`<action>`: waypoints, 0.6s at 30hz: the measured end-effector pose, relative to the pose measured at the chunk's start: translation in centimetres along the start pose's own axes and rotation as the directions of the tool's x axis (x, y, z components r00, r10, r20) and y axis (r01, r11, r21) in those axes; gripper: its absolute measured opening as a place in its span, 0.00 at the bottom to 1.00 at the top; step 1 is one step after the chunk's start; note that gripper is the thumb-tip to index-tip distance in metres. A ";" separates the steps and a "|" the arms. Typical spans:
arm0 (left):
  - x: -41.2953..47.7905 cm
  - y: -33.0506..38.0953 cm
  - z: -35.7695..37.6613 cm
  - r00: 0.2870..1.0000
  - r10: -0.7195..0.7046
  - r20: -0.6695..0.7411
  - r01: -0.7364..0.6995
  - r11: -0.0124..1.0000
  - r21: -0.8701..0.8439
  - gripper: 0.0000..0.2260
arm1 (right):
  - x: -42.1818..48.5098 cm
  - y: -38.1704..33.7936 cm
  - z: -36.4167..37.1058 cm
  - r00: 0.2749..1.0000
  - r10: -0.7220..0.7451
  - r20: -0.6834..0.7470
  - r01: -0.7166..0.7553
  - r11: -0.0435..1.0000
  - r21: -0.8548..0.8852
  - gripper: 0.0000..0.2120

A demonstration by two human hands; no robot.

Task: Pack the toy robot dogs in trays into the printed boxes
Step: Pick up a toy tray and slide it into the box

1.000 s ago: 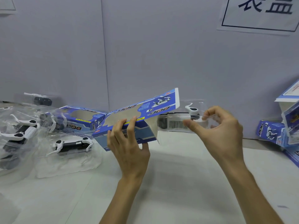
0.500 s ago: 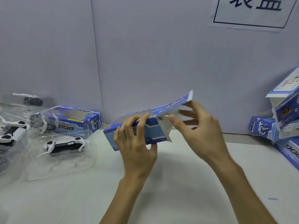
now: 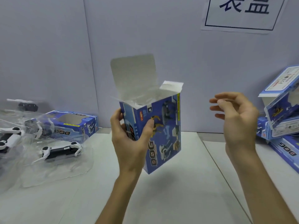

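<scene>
White tabletop (image 3: 169,196) backed by grey wall panels (image 3: 194,62); a paper sign (image 3: 242,12) with large dark characters hangs at upper right.

Left hand (image 3: 129,141) grips the printed box (image 3: 163,136) upright and off the table. Its thumb lies curled onto the illustrated front face, and its fingers wrap round the far narrow side. The box top stands open, with the tall lid flap (image 3: 134,75) raised and a short side flap (image 3: 172,86) folded up at the right. We see a glint of clear plastic at the mouth; what sits inside we cannot tell.

Right hand (image 3: 237,117) hangs to the right of the box, apart from it. Its fingers are loosely curled, its thumb is near the fingertips, and it holds nothing.

Count at left: about four toy robot dogs in clear trays. The nearest tray (image 3: 61,151) is plain; the others (image 3: 11,136) overlap and blur. One windowed box (image 3: 72,123) lies flat behind them against the wall.

Count at right: at least three blue boxes, stacked askew (image 3: 281,110) and running off the edge.

White surface shows under and between both hands. A seam (image 3: 216,165) runs diagonally across it.
</scene>
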State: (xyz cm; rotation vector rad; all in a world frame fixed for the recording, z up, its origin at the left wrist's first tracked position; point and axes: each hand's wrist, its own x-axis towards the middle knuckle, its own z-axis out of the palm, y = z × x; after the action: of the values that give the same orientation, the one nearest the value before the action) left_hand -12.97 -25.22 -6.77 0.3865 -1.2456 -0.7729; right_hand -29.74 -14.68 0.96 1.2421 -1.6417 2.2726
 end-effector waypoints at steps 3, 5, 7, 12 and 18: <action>-3.1 -2.8 -0.1 0.984 -0.118 0.136 0.103 0.988 0.118 0.27 | 0.0 0.0 -0.2 1.000 0.014 -0.015 -0.014 1.000 -0.001 0.13; -4.3 -4.2 -0.4 0.957 -0.182 0.227 0.136 0.969 0.204 0.28 | 0.0 0.1 -0.2 1.000 0.009 -0.012 -0.009 1.000 -0.008 0.13; -4.4 -5.1 -0.5 0.956 -0.155 0.247 0.085 0.959 0.272 0.28 | 0.1 0.1 -0.1 1.000 0.000 -0.007 0.000 1.000 -0.013 0.13; -4.6 -5.2 -0.4 0.951 -0.102 0.290 0.029 0.969 0.247 0.30 | 0.2 0.0 0.2 0.990 -0.049 0.134 0.052 0.999 -0.016 0.14; -5.1 -5.0 -0.1 0.907 -0.100 0.409 0.048 0.990 0.136 0.29 | -0.9 -0.5 1.2 0.819 -0.070 0.569 0.206 0.962 -0.178 0.15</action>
State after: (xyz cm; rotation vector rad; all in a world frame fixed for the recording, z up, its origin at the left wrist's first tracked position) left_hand -15.05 -25.10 -13.64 0.3821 -1.6936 -0.8746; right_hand -28.22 -15.16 0.91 2.0161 -1.8264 1.6474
